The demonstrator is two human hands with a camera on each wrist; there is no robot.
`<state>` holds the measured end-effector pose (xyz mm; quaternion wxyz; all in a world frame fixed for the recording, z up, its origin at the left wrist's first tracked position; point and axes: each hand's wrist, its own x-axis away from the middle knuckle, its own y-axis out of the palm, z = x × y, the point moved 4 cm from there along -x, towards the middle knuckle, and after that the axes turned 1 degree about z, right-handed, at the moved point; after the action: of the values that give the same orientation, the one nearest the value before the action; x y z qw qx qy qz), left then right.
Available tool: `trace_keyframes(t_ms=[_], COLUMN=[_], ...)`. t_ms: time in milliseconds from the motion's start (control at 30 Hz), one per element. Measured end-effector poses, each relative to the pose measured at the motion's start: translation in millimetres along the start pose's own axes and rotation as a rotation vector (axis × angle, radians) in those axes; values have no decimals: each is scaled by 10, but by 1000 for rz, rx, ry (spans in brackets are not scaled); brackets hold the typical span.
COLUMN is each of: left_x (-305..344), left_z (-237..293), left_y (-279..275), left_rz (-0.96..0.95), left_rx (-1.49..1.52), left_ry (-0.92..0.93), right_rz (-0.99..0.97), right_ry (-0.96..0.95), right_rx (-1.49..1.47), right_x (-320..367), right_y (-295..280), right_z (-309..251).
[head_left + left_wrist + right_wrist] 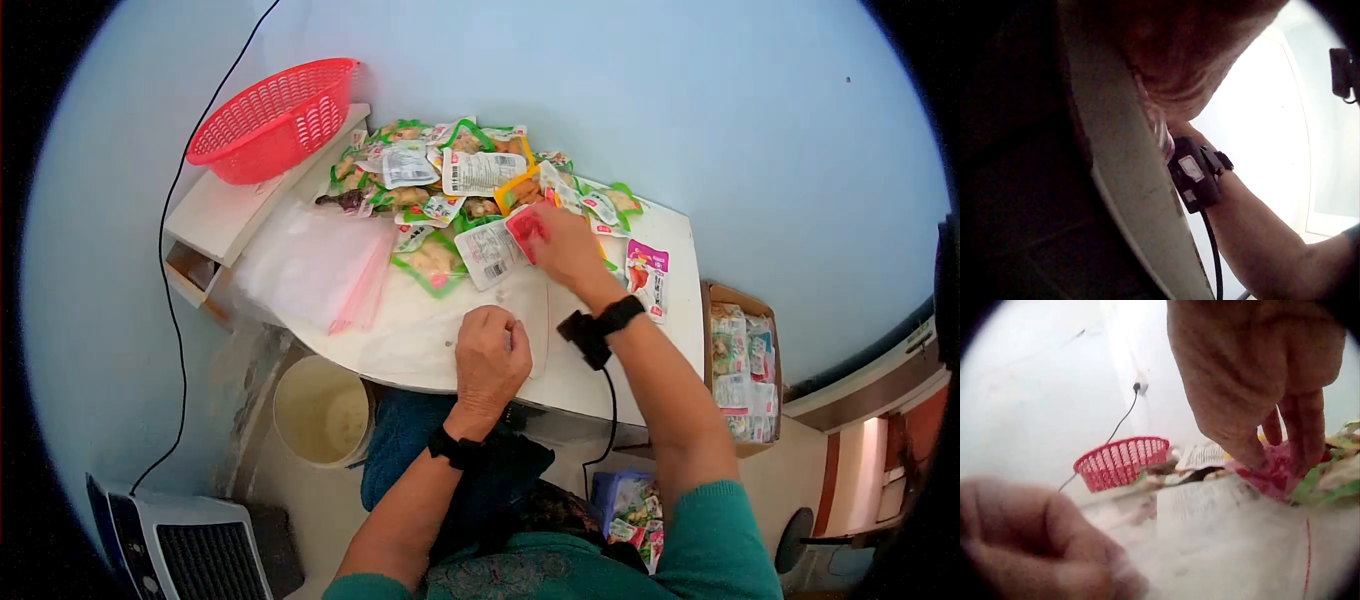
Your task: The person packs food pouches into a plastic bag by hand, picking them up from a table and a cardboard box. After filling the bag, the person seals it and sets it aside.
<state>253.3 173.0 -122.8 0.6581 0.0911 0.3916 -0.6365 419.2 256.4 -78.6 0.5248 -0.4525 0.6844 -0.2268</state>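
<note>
My right hand [568,245] reaches over the near side of the pile and pinches a red snack packet [1269,472] between thumb and fingers. Beside that packet lies a white printed packet [488,255], its back facing up. Close to the table's front edge, my left hand [492,350] has its fingers curled at a clear plastic bag [410,345] spread flat on the table. In the right wrist view the left thumb and fingers come together at the bag's film. A heap of snack packets [482,174], several edged in green or yellow, covers the back of the table.
A stack of clear bags [310,260] lies at the left of the white table [685,290]. A red basket [270,120] stands behind it on a small drawer unit. A purple packet [647,275] lies at right. On the floor are a bucket [290,400] and a packet-filled carton [708,375].
</note>
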Motion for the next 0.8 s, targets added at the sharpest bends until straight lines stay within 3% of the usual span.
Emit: trace_keyframes(t_ms=[100, 167, 267, 367, 467, 567, 667, 700, 800], left_x=[2, -2, -2, 6, 3, 22, 19, 23, 17], left_z=[1, 4, 12, 18, 19, 20, 50, 57, 35], left_y=[2, 4, 15, 14, 11, 14, 7, 4, 4], left_rz=[-5, -4, 4, 13, 20, 8, 9, 6, 12], left_rx=[-31, -47, -63, -62, -59, -55, -66, -72, -81], left_ry=[9, 19, 29, 40, 60, 52, 62, 71, 101], right_rz=[-62, -21, -306, -388, -345, -257, -349, -309, -225], right_ry=[209, 118, 353, 485, 447, 385, 564, 524, 723], right_rx=[98, 165, 373, 149, 71, 191, -3, 32, -438], right_x=[-31, 107, 321, 578, 636, 679, 733, 768, 1012], right_y=[-424, -551, -788, -755, -888, -990, -1186, -1227, -1415], right_z=[329, 888, 1261, 1685, 1623, 1639, 1628, 1630, 1655])
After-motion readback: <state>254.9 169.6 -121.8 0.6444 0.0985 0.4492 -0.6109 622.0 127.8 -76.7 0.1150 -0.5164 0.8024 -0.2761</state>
